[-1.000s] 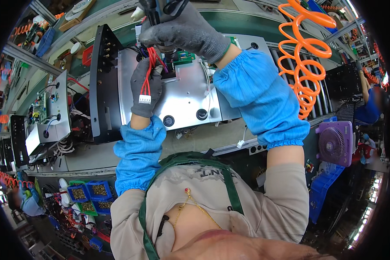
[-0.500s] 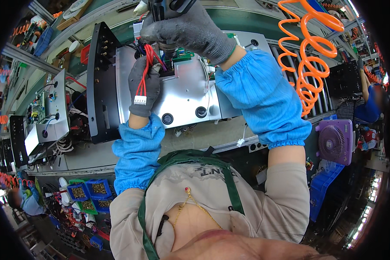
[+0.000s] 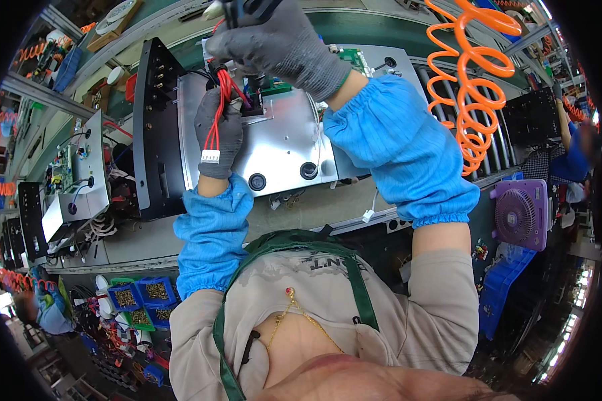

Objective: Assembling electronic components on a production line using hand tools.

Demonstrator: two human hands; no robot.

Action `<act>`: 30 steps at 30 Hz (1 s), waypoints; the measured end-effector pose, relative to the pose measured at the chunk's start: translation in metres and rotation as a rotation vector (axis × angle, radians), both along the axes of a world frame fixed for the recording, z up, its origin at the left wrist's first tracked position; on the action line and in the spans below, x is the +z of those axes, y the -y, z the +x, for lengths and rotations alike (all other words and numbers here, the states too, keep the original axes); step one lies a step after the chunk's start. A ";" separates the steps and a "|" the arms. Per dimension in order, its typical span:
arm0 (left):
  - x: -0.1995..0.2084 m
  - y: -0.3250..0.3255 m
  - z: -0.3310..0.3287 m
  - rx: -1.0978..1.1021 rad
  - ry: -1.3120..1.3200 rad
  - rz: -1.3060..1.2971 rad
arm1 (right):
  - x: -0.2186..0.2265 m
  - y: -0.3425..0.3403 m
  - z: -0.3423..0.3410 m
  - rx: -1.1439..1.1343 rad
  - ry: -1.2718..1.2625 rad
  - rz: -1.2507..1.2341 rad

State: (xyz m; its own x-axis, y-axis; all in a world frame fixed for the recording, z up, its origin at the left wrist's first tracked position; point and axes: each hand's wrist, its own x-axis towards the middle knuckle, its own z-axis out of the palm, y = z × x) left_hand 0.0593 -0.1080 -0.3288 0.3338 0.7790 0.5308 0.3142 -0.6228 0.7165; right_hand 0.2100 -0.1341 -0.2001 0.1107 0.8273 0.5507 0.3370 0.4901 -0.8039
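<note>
My right hand [image 3: 281,50], in a grey glove, is wrapped round a black power screwdriver [image 3: 247,12] held upright over the far left part of an open silver metal chassis [image 3: 284,150]. The driver's upper end is cut off by the frame, and its tip is hard to make out near a green circuit board [image 3: 274,87]. Close beside it, my gloved left hand [image 3: 217,137] rests on the chassis with curled fingers; what they grip is hidden. Red wires [image 3: 216,123] drape over that hand and end in a white connector [image 3: 210,156].
A black panel [image 3: 159,127] stands along the chassis's left side. Further left is another opened unit [image 3: 73,180]. Orange coiled hoses [image 3: 478,87] hang at the right, above rollers. Blue bins of screws [image 3: 156,291] sit lower left; a purple fan [image 3: 520,214] stands at the right.
My right hand and the screwdriver have shifted a little left and slightly up. My left hand stays at nearly the same spot on the chassis, the red wires still over it.
</note>
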 end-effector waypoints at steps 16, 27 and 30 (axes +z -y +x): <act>0.000 0.001 0.005 -0.010 -0.090 -0.003 | 0.001 0.002 -0.002 0.001 0.159 -0.090; -0.002 0.002 0.010 0.055 -0.146 0.260 | -0.002 -0.006 0.001 0.078 0.088 -0.089; -0.002 0.008 0.005 0.033 -0.149 0.251 | -0.008 -0.008 -0.004 0.007 0.165 0.079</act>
State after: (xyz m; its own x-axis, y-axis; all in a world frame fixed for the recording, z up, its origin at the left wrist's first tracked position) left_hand 0.0644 -0.1161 -0.3307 0.3994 0.6412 0.6552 0.4278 -0.7625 0.4854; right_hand 0.2062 -0.1260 -0.2078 0.0077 0.7812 0.6243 0.4579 0.5522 -0.6967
